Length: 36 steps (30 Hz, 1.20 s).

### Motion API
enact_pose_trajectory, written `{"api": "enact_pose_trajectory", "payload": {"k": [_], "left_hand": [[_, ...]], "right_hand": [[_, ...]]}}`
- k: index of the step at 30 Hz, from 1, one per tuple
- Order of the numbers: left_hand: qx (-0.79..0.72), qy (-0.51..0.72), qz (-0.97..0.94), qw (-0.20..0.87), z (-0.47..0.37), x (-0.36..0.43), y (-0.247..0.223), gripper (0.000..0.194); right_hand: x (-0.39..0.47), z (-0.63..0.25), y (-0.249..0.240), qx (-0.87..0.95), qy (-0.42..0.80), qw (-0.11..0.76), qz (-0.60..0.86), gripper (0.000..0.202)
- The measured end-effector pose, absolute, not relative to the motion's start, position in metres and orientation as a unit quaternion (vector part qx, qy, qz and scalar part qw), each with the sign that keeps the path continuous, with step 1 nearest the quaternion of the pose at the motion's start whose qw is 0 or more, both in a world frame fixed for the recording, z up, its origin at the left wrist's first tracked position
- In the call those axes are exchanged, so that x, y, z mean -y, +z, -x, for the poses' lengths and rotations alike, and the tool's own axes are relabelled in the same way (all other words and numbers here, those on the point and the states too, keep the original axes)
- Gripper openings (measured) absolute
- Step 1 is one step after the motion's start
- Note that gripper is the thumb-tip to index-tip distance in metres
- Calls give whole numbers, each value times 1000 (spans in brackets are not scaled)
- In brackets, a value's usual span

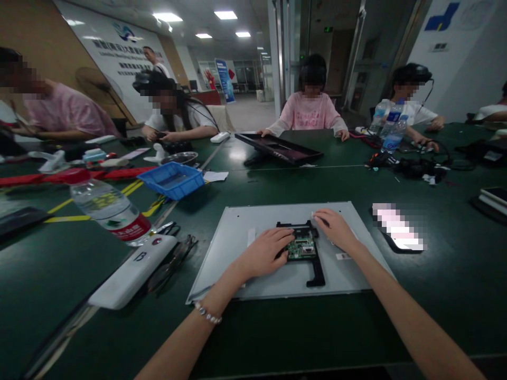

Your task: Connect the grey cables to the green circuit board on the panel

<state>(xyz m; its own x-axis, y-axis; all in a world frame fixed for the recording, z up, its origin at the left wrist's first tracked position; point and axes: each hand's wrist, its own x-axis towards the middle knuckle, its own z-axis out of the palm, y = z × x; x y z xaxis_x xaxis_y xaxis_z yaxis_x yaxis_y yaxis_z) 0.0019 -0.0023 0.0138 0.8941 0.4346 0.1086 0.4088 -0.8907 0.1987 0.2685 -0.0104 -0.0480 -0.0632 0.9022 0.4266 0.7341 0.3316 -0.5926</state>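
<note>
In front of me a flat light-grey metal panel [229, 237] lies on the table. On it sits a black bracket [317, 272] around a green circuit board [303, 249]. My left hand [265, 253] grips the bracket's left side, fingers over the board's upper left and thumb by its lower left edge. Just past the bracket's upper right corner is my right hand [335, 229], its fingers curled together over the panel. Whatever its fingertips may hold is too small to make out. A small white label [344, 256] is stuck on the panel below that hand.
A phone [398, 228] lies right of the panel. To the left are a white power bank [134, 272], a water bottle [111, 208], eyeglasses [172, 264] and a blue tray [173, 180]. Across the table a person holds a dark screen-like frame [279, 148]. Other people sit around.
</note>
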Motion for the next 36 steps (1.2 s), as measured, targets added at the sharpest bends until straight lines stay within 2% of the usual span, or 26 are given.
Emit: {"api": "enact_pose_trajectory", "payload": {"k": [19, 36], "left_hand": [[-241, 82, -956, 145, 4, 0, 25, 49], [-259, 72, -955, 125, 0, 9, 30, 44]], "right_hand": [[8, -262, -43, 691, 157, 395, 585, 34], [7, -265, -51, 707, 133, 394, 572, 33]]}}
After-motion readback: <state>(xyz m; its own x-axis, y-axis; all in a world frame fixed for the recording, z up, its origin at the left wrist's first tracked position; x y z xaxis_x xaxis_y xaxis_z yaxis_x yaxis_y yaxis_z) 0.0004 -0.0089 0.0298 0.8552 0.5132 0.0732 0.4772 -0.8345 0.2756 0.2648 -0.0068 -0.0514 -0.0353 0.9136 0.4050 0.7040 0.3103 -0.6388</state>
